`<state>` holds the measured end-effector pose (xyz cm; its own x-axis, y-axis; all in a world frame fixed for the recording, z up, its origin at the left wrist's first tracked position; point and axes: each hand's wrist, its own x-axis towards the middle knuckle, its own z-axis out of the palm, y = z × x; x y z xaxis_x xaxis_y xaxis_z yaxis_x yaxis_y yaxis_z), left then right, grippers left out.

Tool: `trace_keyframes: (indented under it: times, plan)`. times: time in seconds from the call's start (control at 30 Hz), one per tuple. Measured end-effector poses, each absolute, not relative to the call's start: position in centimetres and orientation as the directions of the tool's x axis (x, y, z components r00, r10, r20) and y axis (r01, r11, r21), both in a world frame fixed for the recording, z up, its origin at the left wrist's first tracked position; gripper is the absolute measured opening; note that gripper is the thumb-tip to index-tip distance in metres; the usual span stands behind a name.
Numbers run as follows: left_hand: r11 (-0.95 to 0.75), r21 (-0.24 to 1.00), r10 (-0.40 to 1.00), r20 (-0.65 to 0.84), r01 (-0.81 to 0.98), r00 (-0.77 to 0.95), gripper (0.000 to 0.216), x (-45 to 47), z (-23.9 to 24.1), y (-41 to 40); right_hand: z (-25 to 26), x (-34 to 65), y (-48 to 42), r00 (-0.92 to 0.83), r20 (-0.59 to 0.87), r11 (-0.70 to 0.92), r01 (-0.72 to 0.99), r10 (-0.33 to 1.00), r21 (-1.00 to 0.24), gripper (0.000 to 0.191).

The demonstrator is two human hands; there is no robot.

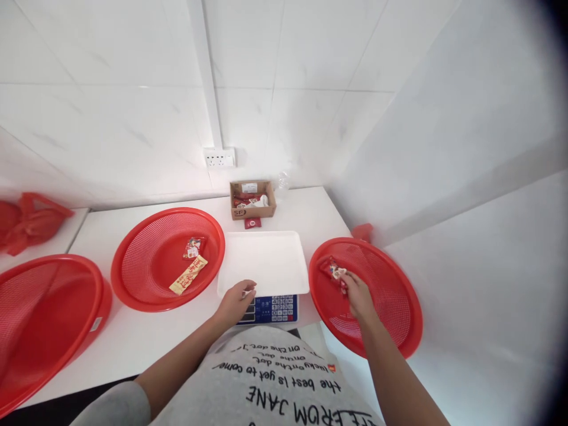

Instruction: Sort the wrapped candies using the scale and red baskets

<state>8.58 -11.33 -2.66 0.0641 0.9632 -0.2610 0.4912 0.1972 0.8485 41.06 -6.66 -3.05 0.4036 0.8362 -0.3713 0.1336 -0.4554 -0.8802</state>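
My right hand [359, 296] reaches into the red mesh basket [410, 296] on the right, its fingers closed on a small red-and-white snack packet [338, 273]. More red wrapping shows beside and below those fingers; how many packets there are I cannot tell. My left hand [235, 303] lies at the near left edge of a white tray [266, 260], open, fingers loosely bent and thumb apart, with nothing in it. Under the tray is a weighing scale, its blue keypad [277, 309] showing along the front.
Left of the tray, a red basket [133, 284] holds a red packet [193, 248] and a long cream packet [189, 275]. Another red basket [95, 284] stands at far left. Behind the tray are a cardboard box [252, 212] of packets and a dark red packet [252, 223]. A wall rises at right.
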Motion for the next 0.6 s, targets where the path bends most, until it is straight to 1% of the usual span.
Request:
trace_keyframes:
  times: [0.07,0.1,0.13,0.23,0.27,0.33,0.4,0.5,0.53,0.6]
  plan:
    - [0.165,0.846,0.968,-0.238,0.507,0.081,0.026,8.4,-2.8,-11.7,-1.2,38.3,-6.1,0.249,-0.375,-0.410,0.107,0.893,-0.906,0.028]
    - [0.149,0.843,0.970,-0.226,0.517,0.090,0.026,8.3,-2.8,-11.9,-0.6,37.0,-5.9,0.179,-0.382,-0.401,0.086,0.907,-0.912,0.030]
    - [0.134,0.839,0.971,-0.216,0.528,0.097,0.026,8.2,-2.8,-12.1,-0.1,35.7,-5.7,0.122,-0.394,-0.402,0.055,0.911,-0.914,0.034]
    - [0.093,0.817,0.977,-0.186,0.569,0.106,0.026,7.6,-2.5,-12.5,0.3,32.7,-5.4,-0.024,-0.433,-0.433,-0.046,0.901,-0.900,0.057]
    - [0.082,0.808,0.979,-0.174,0.584,0.102,0.026,7.3,-2.4,-12.6,0.2,32.1,-5.4,-0.061,-0.437,-0.440,-0.050,0.897,-0.897,0.063]
    - [0.075,0.789,0.984,-0.156,0.610,0.080,0.027,6.6,-2.2,-12.8,-0.1,31.6,-5.4,-0.100,-0.435,-0.438,-0.008,0.895,-0.899,0.068]
    - [0.091,0.778,0.988,-0.150,0.622,0.044,0.028,5.7,-2.2,-12.9,-0.6,32.0,-5.4,-0.068,-0.416,-0.412,0.062,0.907,-0.909,0.068]
    - [0.105,0.768,0.991,-0.134,0.631,-0.002,0.029,4.7,-2.3,-13.1,-1.8,34.7,-5.7,0.121,-0.322,-0.341,0.209,0.939,-0.917,0.062]
    - [0.103,0.765,0.992,-0.127,0.636,-0.009,0.029,4.5,-2.4,-13.1,-2.4,36.1,-5.9,0.199,-0.278,-0.326,0.280,0.940,-0.903,0.060]
    - [0.097,0.760,0.993,-0.119,0.643,-0.009,0.028,4.3,-2.4,-13.1,-4.1,39.4,-6.8,0.315,-0.177,-0.312,0.455,0.932,-0.834,0.055]
